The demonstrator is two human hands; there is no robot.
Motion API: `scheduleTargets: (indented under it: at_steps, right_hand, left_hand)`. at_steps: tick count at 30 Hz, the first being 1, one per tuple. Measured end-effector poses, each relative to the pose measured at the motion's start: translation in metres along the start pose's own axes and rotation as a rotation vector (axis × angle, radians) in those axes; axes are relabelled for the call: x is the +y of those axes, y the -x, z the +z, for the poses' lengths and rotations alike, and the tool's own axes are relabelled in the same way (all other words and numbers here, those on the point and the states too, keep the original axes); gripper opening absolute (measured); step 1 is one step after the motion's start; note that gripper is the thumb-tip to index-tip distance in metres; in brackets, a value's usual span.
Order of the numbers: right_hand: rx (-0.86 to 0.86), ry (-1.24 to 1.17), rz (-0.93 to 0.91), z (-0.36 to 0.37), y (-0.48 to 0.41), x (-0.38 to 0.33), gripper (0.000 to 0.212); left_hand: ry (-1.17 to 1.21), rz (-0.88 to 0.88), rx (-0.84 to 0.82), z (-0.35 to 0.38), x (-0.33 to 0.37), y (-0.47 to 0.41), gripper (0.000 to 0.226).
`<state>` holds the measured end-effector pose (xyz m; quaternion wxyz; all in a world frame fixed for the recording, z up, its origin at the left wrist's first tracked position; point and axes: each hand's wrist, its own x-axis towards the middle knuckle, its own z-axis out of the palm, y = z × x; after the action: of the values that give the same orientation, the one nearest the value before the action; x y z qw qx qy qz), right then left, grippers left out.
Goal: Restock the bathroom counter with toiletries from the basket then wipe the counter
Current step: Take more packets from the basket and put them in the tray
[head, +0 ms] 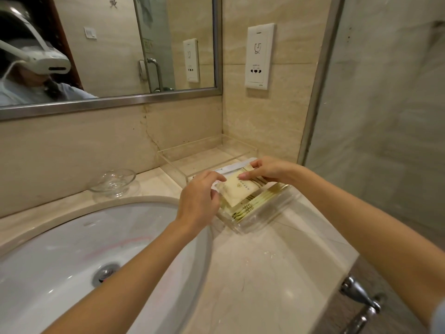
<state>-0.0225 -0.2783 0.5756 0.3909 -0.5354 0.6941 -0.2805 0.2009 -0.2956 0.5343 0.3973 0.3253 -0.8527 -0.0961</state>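
At centre frame the left hand and right hand pinch a flat cream paper toiletry packet by opposite edges; seemingly squaring it over the clear acrylic tray on the beige marble counter.

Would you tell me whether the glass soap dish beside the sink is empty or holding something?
Empty: the glass soap dish is clear, and only the counter shows through it.

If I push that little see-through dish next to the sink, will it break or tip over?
The dish looks like clear glass, so it would probably break if knocked into the sink. It is wide and shallow, so tipping seems unlikely. On the glossy counter it would likely slide easily.
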Motion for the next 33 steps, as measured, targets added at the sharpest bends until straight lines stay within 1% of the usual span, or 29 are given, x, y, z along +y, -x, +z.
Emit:
scheduleTargets:
  at_steps: [1,2,4,7,9,11,14,16,20,23,25,28,31,33]
  right_hand:
    - [-0.011,0.044,0.013,0.007,-0.002,-0.003,0.022]
    - [-0.008,0.103,0.026,0.014,-0.006,-0.005,0.025]
    - [0.018,0.215,0.06,0.025,-0.013,-0.004,0.038]
    - [0.052,0.292,0.063,0.029,-0.017,-0.003,0.048]
    - [0.076,0.34,0.064,0.028,-0.015,-0.004,0.044]
    - [0.104,0.365,0.063,0.025,-0.015,-0.002,0.036]
    - [0.144,0.331,0.066,0.016,-0.01,0.0,0.022]
    - [0.138,0.299,0.082,0.012,-0.004,0.002,0.017]
    - [0.156,0.315,0.089,0.013,0.0,0.003,0.016]
    - [0.173,0.389,0.084,0.018,-0.003,0.001,0.017]
    - [0.201,0.441,0.082,0.02,-0.004,0.003,0.019]
    - [0.253,0.484,0.059,0.023,0.002,0.008,0.022]
    - [0.28,0.468,0.008,0.027,0.014,0.01,0.019]
    - [0.346,0.427,-0.053,0.026,0.023,0.011,0.01]
  left_hand:
    - [0.007,0.022,-0.012,0.0,0.0,-0.001,0.037]
    - [0.013,0.035,-0.05,0.0,0.0,-0.002,0.038]
    - [-0.013,0.054,-0.179,0.001,0.001,-0.001,0.036]
    - [-0.098,0.06,-0.357,0.001,0.004,0.002,0.035]
    - [-0.145,0.063,-0.414,-0.003,0.008,0.001,0.038]
    - [-0.186,0.088,-0.453,-0.006,0.012,-0.002,0.039]
    - [-0.205,0.078,-0.487,-0.007,0.013,-0.004,0.041]
    - [-0.201,0.058,-0.503,-0.004,0.012,-0.004,0.037]
    - [-0.195,0.029,-0.514,-0.002,0.012,-0.008,0.032]
    - [-0.212,0.062,-0.518,-0.002,0.016,-0.011,0.036]
    - [-0.273,0.111,-0.541,-0.002,0.021,-0.011,0.044]
    - [-0.38,0.129,-0.557,-0.003,0.03,-0.011,0.04]
    - [-0.459,0.094,-0.644,-0.003,0.039,-0.012,0.043]
    - [-0.446,0.031,-0.726,-0.005,0.044,-0.01,0.051]
